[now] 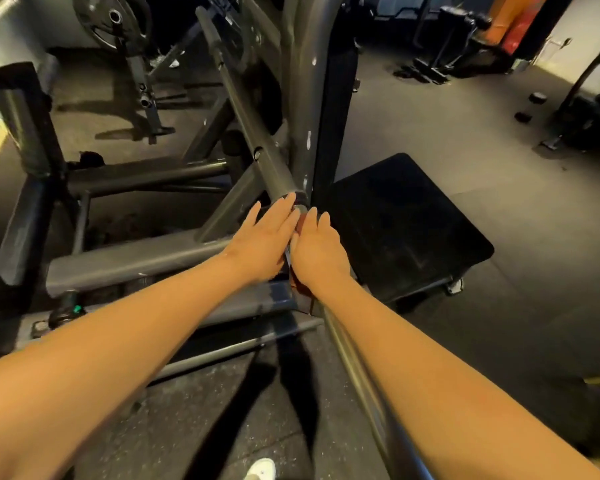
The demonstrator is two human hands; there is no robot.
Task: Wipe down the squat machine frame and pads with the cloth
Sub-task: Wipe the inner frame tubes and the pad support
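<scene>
Together, left hand point(264, 244) and right hand point(318, 251) flat, straight-fingered, on frame point(272, 166) joint; open floor point(482, 140) past platform point(399, 220)

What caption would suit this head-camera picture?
The left hand and right hand rest side by side on the grey machine frame.

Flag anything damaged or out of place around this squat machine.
White chips mark the paint on the grey upright frame tube, scattered down its right edge. Two small black round pieces lie loose on the floor at right. Nothing looks spilled or bent.
</scene>
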